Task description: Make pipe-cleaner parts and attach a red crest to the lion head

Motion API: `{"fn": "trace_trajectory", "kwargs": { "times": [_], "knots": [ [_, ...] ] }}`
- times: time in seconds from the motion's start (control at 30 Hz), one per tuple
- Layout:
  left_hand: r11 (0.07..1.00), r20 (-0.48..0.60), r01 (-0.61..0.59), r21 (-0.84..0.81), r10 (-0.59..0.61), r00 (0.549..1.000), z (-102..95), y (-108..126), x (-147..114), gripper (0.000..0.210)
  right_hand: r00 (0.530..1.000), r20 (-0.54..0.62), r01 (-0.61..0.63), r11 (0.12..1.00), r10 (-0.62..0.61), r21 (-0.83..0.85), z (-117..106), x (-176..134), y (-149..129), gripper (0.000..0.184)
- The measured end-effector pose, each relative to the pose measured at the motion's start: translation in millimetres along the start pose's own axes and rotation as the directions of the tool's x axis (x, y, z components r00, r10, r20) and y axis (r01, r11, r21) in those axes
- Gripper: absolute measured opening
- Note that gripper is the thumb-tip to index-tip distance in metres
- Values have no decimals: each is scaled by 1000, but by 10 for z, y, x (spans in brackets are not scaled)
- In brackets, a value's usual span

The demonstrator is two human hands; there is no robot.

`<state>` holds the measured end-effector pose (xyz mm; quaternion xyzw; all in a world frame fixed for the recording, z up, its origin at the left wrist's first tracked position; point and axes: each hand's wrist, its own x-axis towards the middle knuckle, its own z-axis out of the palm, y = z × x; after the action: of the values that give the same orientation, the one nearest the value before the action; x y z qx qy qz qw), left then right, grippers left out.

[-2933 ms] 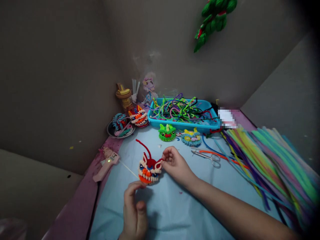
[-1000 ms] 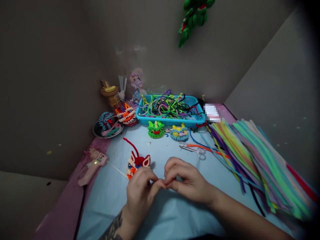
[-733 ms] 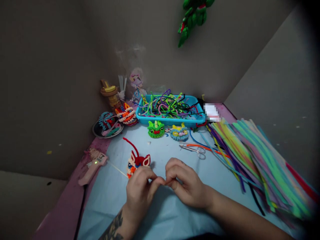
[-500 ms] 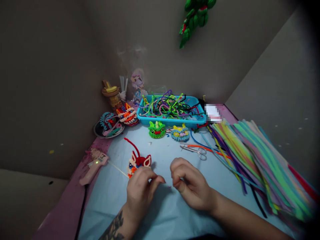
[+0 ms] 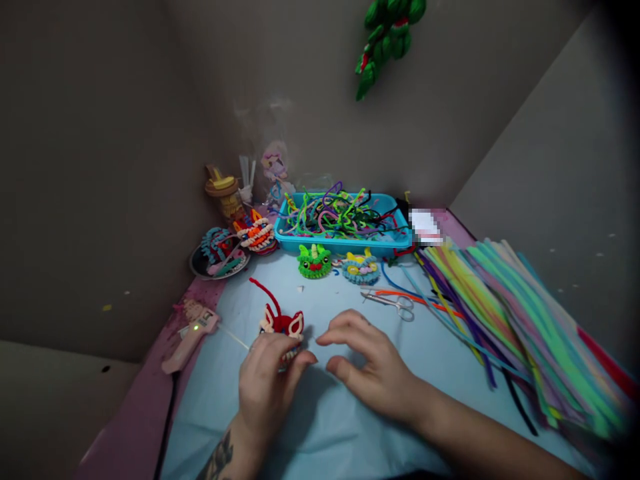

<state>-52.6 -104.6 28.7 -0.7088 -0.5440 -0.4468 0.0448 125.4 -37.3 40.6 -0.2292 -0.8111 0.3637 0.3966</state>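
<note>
Both hands are over a pale blue cloth [image 5: 360, 443], well clear of the edge of the table and apart from each other. The left hand [image 5: 265, 380] has its thumb and fingers spread a little, directly in front of a red, cream and blue animal head [image 5: 284, 325] of fuzzy stems; it hides the lower part of that head, and whether the fingertips touch it I cannot tell. The right hand [image 5: 373, 360] is curved, thumb and forefinger parted, just to the right of the head. A long red stem [image 5: 265, 293] sticks up from the head's top. To the left lies a pink glue gun [image 5: 193, 333] with a lit green light. Scissors [image 5: 395, 303] lie beyond the right hand, beside a large bundle of coloured stems [image 5: 525, 327]. Farther back sit a green head [image 5: 315, 265] and a blue and yellow head [image 5: 361, 268], in front of a blue tray [image 5: 345, 245] heaped with tangled stems. A green ornament [image 5: 387, 47] hangs before the wall.
</note>
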Motion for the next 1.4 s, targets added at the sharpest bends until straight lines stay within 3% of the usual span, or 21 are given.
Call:
{"fn": "trace_trajectory", "kwargs": {
  "times": [0.23,0.5,0.7,0.9,1.07,1.13,1.27,1.33,1.4],
  "knots": [
    [999,0,-37,40,37,999,131,18,-36,16,994,-107,31,999,-34,-32,131,-58,-57,11],
    [992,-35,-84,92,87,996,198,43,-74,18,979,-179,-105,994,98,-33,219,-101,8,14],
    [987,-23,-104,123,108,994,177,24,-65,20,981,-88,-166,983,173,82,215,-84,1,14],
    [986,-25,-110,123,114,993,164,30,-62,21,984,-86,-150,986,156,73,225,-91,10,13],
    [987,-10,-120,110,122,992,168,10,-74,22,985,-14,-172,983,173,66,241,-91,39,12],
    [987,-12,-123,101,125,992,166,-4,-82,22,974,51,-226,963,221,148,239,-75,43,15],
    [995,-9,-68,76,69,998,145,-25,-103,22,931,223,-362,824,290,435,193,-54,31,31],
    [997,4,-46,64,46,999,132,-8,-113,23,965,133,-260,876,225,406,155,-69,22,35],
    [1000,46,-12,17,11,999,125,45,-124,24,996,-32,-72,975,81,211,124,-96,19,29]
  ]
}}
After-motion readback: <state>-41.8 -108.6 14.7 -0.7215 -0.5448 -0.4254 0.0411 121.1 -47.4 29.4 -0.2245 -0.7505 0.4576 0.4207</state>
